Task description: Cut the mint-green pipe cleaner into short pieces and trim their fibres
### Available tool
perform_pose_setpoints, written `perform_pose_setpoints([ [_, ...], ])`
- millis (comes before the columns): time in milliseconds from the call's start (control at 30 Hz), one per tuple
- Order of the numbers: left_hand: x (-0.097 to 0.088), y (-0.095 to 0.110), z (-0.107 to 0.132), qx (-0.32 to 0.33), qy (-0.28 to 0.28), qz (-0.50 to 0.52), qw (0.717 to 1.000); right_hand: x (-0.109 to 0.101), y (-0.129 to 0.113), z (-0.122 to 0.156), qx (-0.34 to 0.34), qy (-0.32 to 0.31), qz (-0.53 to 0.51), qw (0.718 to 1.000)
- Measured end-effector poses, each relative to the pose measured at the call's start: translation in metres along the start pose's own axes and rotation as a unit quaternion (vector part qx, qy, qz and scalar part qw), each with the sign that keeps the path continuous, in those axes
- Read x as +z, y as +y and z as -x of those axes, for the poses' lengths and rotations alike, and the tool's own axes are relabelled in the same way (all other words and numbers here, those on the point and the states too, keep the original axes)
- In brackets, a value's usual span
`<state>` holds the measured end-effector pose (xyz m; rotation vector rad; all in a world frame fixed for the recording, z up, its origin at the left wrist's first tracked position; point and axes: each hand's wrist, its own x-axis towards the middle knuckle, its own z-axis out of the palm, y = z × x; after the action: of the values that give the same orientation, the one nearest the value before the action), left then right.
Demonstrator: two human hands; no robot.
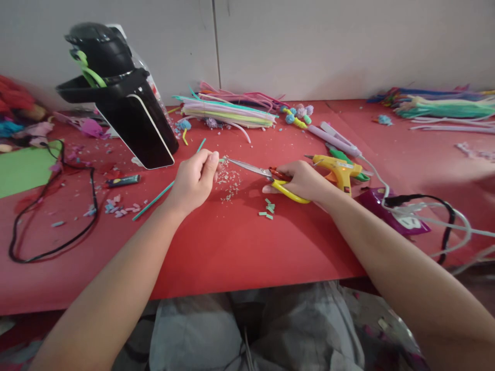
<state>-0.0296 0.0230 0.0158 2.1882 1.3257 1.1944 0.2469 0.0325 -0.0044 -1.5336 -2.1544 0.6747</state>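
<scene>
My left hand [194, 179] is closed in a pinch on the tip of a thin teal pipe cleaner piece [221, 160] over the red table [216, 252]. A long teal pipe cleaner [154, 198] lies under that hand on the table. My right hand [303, 181] grips yellow-and-red handled scissors [266, 175]; their blades point left, the tips just right of my left fingertips. Fine teal fluff [229, 183] and small cut teal bits [268, 208] lie below the blades.
A yellow glue gun [339, 170] stands right behind my right hand, its cable running to a purple power strip [402, 219]. A black dispenser [124, 113] leans at the back left. Pipe cleaner bundles [228, 112] and pompoms lie at the back. A black cord [50, 206] loops left.
</scene>
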Motion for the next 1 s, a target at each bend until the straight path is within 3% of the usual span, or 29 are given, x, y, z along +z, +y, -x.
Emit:
perform_pose_setpoints([
  [1000, -0.0004, -0.0022, -0.0005, 0.001, 0.003, 0.000, 1.000, -0.0021, -0.0009, 0.0014, -0.002, -0.007, -0.008, 1.000],
])
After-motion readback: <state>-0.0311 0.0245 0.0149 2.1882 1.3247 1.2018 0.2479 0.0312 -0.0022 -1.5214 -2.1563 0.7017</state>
